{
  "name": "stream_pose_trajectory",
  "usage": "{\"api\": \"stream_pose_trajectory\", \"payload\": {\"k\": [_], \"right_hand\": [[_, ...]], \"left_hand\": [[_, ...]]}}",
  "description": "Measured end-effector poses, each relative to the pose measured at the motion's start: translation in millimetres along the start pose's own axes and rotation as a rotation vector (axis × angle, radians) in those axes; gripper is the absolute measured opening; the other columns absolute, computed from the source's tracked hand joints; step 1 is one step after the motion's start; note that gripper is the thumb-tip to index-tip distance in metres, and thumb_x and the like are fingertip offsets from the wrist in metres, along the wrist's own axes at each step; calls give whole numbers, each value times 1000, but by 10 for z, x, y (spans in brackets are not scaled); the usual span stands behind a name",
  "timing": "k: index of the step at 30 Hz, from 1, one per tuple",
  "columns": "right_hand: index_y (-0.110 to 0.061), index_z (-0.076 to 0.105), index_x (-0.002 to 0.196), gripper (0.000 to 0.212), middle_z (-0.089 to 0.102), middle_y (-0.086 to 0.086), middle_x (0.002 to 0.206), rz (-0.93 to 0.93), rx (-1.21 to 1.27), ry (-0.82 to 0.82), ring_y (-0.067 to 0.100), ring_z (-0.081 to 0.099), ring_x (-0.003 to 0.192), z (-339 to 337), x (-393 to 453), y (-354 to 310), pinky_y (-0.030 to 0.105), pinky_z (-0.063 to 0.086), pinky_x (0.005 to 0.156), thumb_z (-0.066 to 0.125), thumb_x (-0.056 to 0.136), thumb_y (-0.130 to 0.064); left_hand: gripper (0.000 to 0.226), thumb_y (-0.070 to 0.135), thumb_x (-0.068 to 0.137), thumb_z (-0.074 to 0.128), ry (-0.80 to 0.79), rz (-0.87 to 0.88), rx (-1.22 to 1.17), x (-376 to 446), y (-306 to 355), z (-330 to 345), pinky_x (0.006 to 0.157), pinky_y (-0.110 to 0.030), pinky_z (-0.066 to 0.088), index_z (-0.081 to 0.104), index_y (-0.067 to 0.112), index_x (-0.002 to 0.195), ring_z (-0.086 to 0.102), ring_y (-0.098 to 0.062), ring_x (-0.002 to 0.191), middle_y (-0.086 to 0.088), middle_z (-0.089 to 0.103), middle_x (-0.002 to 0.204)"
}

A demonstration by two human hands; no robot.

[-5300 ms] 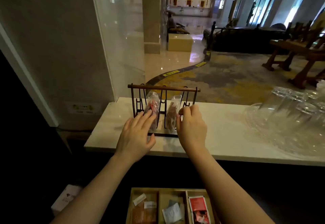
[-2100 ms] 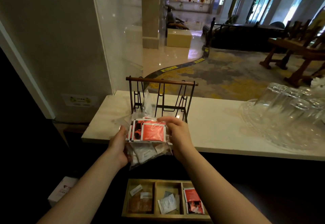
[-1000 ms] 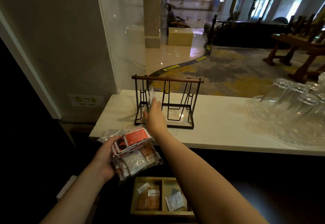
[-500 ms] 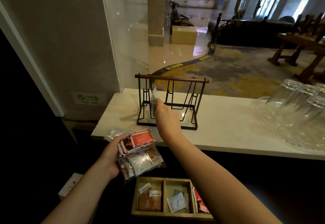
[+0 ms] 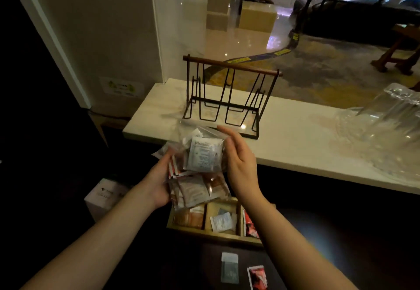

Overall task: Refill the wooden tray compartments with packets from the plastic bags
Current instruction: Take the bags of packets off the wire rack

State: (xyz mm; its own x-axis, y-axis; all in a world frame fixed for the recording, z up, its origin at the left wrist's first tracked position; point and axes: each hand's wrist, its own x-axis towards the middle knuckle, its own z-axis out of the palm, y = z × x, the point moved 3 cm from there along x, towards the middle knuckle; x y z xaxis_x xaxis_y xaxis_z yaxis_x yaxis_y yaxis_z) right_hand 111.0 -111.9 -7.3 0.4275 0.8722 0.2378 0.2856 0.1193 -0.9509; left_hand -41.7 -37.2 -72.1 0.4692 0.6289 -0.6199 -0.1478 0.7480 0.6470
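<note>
Both hands hold clear plastic bags of small packets (image 5: 200, 167) above the pale wooden three-compartment tray (image 5: 218, 235); the left hand (image 5: 159, 182) is clamped on the bundle from beneath, while the right hand (image 5: 238, 160) presses its far side, fingers apparently loosely curled; behind them the dark wire rack with a wooden top bar (image 5: 227, 98) stands on the white marble counter (image 5: 295, 144).
</note>
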Motion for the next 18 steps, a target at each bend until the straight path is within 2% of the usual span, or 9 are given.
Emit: {"api": "stream_pose_trajectory", "payload": {"k": [3, 5, 7, 9, 12, 14, 15, 18], "right_hand": [[-43, 49, 129, 33, 58, -13, 127, 3, -14, -90, 6, 56, 116, 36, -185, 82, 45, 51, 95, 45, 96, -38], [-45, 42, 134, 45, 50, -10, 135, -2, 8, -133, 9, 49, 124, 86, -307, 141, 43, 47, 101, 52, 90, -43], [-45, 38, 137, 54, 44, -10, 136, -26, -59, -149, 3, 43, 126, 144, -438, 216, 32, 42, 106, 57, 86, -46], [-42, 41, 135, 56, 41, -8, 133, -48, -156, -166, 0, 40, 125, 198, -554, 310, 25, 40, 105, 57, 82, -50], [-39, 52, 127, 52, 33, -7, 138, -21, -258, -198, 2, 36, 126, 238, -700, 467, 26, 39, 105, 55, 79, -58], [-33, 56, 124, 54, 28, -7, 146, -39, -345, -206, 5, 32, 132, 248, -782, 557, 26, 36, 106, 58, 77, -60], [-31, 56, 124, 57, 26, -6, 149, -58, -388, -219, 7, 30, 135, 256, -828, 585, 28, 34, 107, 60, 76, -62], [-27, 52, 125, 66, 30, -5, 150, -122, -522, -295, 11, 30, 138, 327, -989, 652, 29, 31, 108, 62, 72, -65]], "left_hand": [[64, 66, 78, 54, -67, 1, -42, -85, -168, -60, 105, -49, 40, 67, 18, 118, 61, -33, 115, -17, 66, 121], [56, 59, 79, 55, -107, -1, -52, -165, -266, -71, 103, -46, 42, 71, 17, 111, 64, -31, 110, -17, 68, 119], [48, 52, 77, 57, -126, -6, -62, -214, -367, -88, 99, -44, 46, 75, 16, 104, 67, -29, 103, -17, 69, 116], [48, 48, 80, 59, -143, -28, -64, -224, -466, -122, 100, -45, 46, 71, 13, 111, 65, -30, 107, -18, 66, 121], [47, 44, 86, 56, -114, -35, -70, -221, -618, -255, 93, -43, 50, 68, 10, 116, 67, -30, 102, -18, 69, 114], [48, 42, 87, 55, -59, -39, -51, -202, -743, -389, 93, -44, 50, 64, 9, 121, 67, -31, 102, -19, 68, 115], [48, 43, 88, 54, -37, -36, -29, -207, -799, -450, 93, -44, 51, 64, 9, 120, 67, -31, 102, -19, 68, 116], [49, 50, 79, 61, -37, -15, 46, -237, -961, -566, 79, -38, 56, 71, 12, 108, 70, -28, 97, -15, 72, 109]]}}
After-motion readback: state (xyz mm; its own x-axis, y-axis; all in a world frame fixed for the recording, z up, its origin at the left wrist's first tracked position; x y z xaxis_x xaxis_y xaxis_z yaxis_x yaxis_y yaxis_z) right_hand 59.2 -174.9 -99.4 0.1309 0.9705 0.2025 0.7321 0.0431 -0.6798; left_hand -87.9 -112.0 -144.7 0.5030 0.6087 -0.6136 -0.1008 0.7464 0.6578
